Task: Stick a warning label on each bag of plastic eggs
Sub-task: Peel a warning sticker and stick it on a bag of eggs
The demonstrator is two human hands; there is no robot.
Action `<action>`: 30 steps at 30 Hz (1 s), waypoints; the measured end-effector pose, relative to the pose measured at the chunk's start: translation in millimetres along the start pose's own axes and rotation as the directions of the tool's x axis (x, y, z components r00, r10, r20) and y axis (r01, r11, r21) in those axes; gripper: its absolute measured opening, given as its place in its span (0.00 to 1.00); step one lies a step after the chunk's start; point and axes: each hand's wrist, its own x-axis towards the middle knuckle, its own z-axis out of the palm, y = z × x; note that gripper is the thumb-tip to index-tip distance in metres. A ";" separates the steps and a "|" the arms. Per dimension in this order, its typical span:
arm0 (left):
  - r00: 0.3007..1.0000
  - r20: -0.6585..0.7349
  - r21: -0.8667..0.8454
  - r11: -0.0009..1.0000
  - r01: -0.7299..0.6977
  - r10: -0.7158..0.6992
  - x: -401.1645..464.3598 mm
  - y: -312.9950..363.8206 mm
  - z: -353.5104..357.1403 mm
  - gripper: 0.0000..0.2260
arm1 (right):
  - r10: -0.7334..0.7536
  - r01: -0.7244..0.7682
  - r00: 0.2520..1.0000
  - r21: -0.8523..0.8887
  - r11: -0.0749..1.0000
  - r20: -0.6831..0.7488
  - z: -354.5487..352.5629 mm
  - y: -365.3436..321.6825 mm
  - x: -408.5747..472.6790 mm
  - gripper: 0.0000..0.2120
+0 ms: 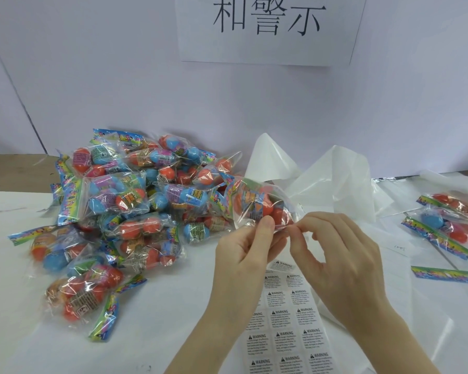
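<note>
My left hand (247, 245) pinches the lower edge of one bag of plastic eggs (260, 205), thumb in front, fingers curled behind the clear film. My right hand (335, 255) meets it from the right: thumb and forefinger pressed together at the same lower edge, just beside my left thumb, the other fingers loosely curled. Whether a label sits between those fingertips I cannot tell; the film there is too glossy to read.

The held bag is raised above the table (173, 333), directly ahead of both hands, its long axis tilted up and away to the left. The sheet of warning labels (284, 333) lies flat below and between my wrists, near the right hand, which I judge better placed to peel one off.

The pile of unlabelled-looking bags (125, 211) lies to the left. A few bags (449, 225) lie well apart at the right edge, beyond crumpled white plastic sheeting (335, 179).
</note>
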 end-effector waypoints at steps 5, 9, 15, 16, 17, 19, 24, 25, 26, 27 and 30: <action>1.000 0.008 0.001 1.000 -0.003 0.003 0.6 0.0 -0.4 0.19 | 0.024 -0.024 1.000 0.016 1.000 -0.003 2.5 -1.5 -0.8 0.11; 1.000 0.019 0.008 1.000 -0.012 0.012 0.7 -0.6 -1.6 0.18 | 0.030 -0.030 1.000 0.029 0.999 0.004 2.6 -2.6 -0.6 0.12; 0.999 0.026 -0.045 0.998 0.037 -0.036 1.8 -0.5 -3.9 0.20 | 0.038 -0.047 0.998 0.172 0.984 0.055 -1.8 -2.6 1.8 0.11; 0.998 0.023 -0.068 0.996 0.056 -0.054 2.6 -0.2 -4.5 0.19 | 0.035 -0.046 0.997 0.191 0.980 0.063 -2.7 -2.3 2.2 0.11; 0.997 0.017 -0.094 0.993 0.073 -0.072 3.3 -0.1 -5.5 0.19 | 0.032 -0.045 0.997 0.199 0.979 0.067 -3.3 -1.8 2.4 0.10; 0.995 -0.002 -0.150 0.984 0.095 -0.097 4.9 -0.1 -6.7 0.17 | 0.030 -0.041 0.998 0.186 0.982 0.063 -4.0 0.3 2.3 0.10; 0.994 -0.029 -0.183 0.979 0.094 -0.101 5.9 -0.8 -6.0 0.17 | 0.013 -0.021 0.999 0.152 0.988 0.050 -4.1 8.5 1.4 0.08; 0.994 -0.034 -0.183 0.979 0.092 -0.099 6.0 -0.9 -6.0 0.17 | 0.004 -0.012 0.999 0.153 0.988 0.054 -3.6 9.0 1.1 0.08; 0.995 -0.037 -0.182 0.979 0.089 -0.097 6.3 -0.6 -5.9 0.17 | -0.002 -0.008 0.998 0.158 0.987 0.058 -3.0 8.9 0.9 0.09; 0.995 -0.039 -0.182 0.980 0.087 -0.095 6.5 -0.2 -6.2 0.18 | -0.003 -0.008 0.998 0.167 0.986 0.062 -2.4 8.6 0.9 0.09; 0.995 -0.040 -0.185 0.979 0.086 -0.095 6.8 1.3 -6.4 0.19 | 0.006 -0.020 0.997 0.192 0.981 0.072 -2.5 8.7 1.4 0.09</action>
